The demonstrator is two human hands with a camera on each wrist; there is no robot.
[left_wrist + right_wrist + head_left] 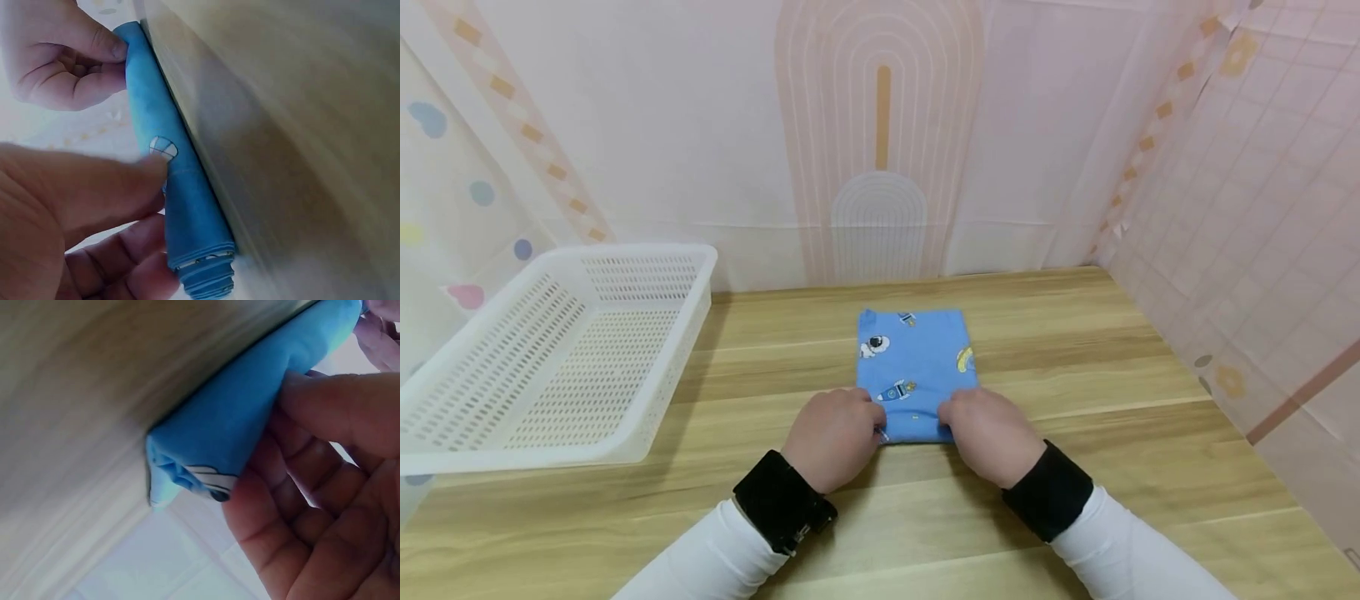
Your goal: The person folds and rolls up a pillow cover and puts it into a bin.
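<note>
Here, a small blue cloth (913,371) with little space pictures on it lies folded on the wooden table (1075,350), right in front of the person. The left hand (833,437) pinches the near left corner of the cloth, with the thumb on top and the fingers curled under the thick edge. The right hand (988,433) pinches the near right corner in the same way. In the left wrist view the near edge looks fat and layered, like many folds stacked up, and both hands squeeze it, likely so the layers do not slide apart. The far end of the cloth rests flat on the table, so the table holds most of it up. A hand at each corner probably keeps the edge straight and even. A white plastic basket (647,350) with lots of little holes sits on the table to the left, well apart from the cloth, and tips a bit toward the person. The table has light wood stripes. Behind it hangs a pale pink wall sheet (700,125) with a big arch shape, and the right wall (1262,208) looks like pink tiles.
</note>
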